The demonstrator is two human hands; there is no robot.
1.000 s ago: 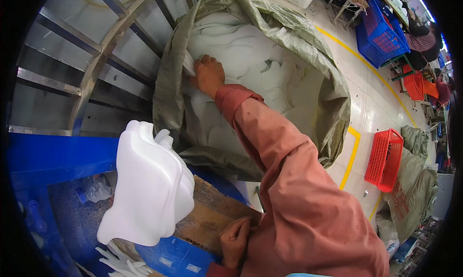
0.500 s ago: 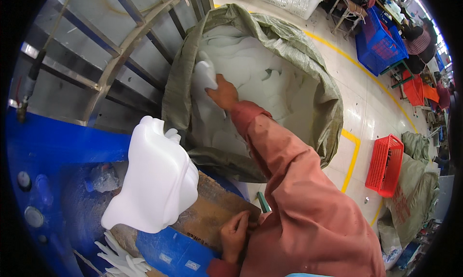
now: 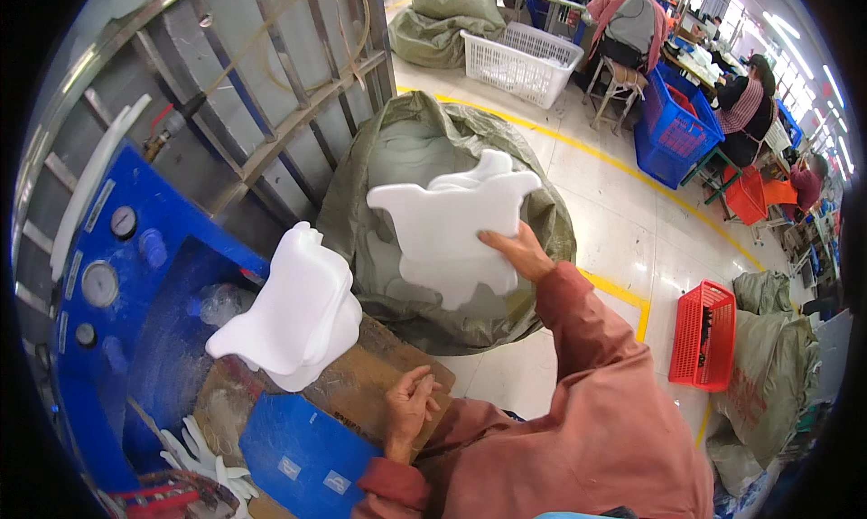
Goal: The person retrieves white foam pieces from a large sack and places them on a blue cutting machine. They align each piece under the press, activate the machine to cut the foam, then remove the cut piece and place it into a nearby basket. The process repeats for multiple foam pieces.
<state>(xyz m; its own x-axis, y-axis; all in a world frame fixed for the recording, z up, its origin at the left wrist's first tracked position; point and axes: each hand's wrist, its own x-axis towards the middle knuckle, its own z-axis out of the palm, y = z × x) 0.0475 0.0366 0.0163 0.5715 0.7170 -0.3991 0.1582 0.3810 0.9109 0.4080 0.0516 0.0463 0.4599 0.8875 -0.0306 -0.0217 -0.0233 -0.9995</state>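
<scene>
My right hand (image 3: 519, 252) grips a small stack of white shaped foam pieces (image 3: 452, 230) by its right side, fingers on top, the thumb hidden. The stack hangs over the mouth of a large green woven sack (image 3: 352, 189), where more white foam pieces (image 3: 406, 153) lie. Another stack of white foam pieces (image 3: 293, 311) rests at the left on the bench. My left hand (image 3: 413, 403) lies by the edge of a brown board (image 3: 361, 356), fingers loosely bent and slightly apart, holding nothing I can see.
A blue machine panel with gauges (image 3: 99, 284) stands at left, before a metal frame (image 3: 298, 112). White gloves (image 3: 203, 456) and a blue sheet (image 3: 307, 456) lie on the bench. A red basket (image 3: 704, 334), white basket (image 3: 524, 63) and blue crate (image 3: 673, 130) stand on the floor. Other people sit beyond.
My right hand has come up out of the sack toward the right, now with a stack of foam pieces. My left hand's fingers have loosened. The view has tilted up.
</scene>
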